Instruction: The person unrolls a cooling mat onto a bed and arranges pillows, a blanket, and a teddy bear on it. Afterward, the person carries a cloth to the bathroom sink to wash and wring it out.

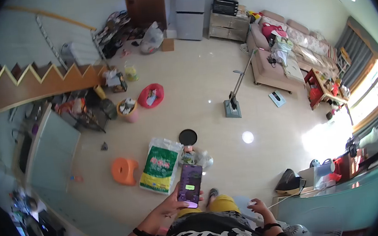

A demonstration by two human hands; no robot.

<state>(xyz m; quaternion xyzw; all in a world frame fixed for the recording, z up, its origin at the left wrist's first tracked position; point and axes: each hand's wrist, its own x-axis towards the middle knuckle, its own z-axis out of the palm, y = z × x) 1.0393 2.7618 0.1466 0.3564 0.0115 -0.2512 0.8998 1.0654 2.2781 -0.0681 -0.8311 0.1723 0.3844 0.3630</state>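
My left hand is closed round a smartphone, its lit purple screen facing up at me. A small pale green box shows on that screen. Lower right, beside my yellow shorts, my right hand is curled closed. Something small and whitish shows at its fingertips, too small to name. Just beyond the phone lie a green, yellow and white sack and a clear plastic bag with things in it. A round black disc rests on the floor behind them.
An orange stool stands left of the sack. Farther out are a red basin, a waste bin, a flat mop and a bathroom scale. Stairs rise at left; a sofa stands at right.
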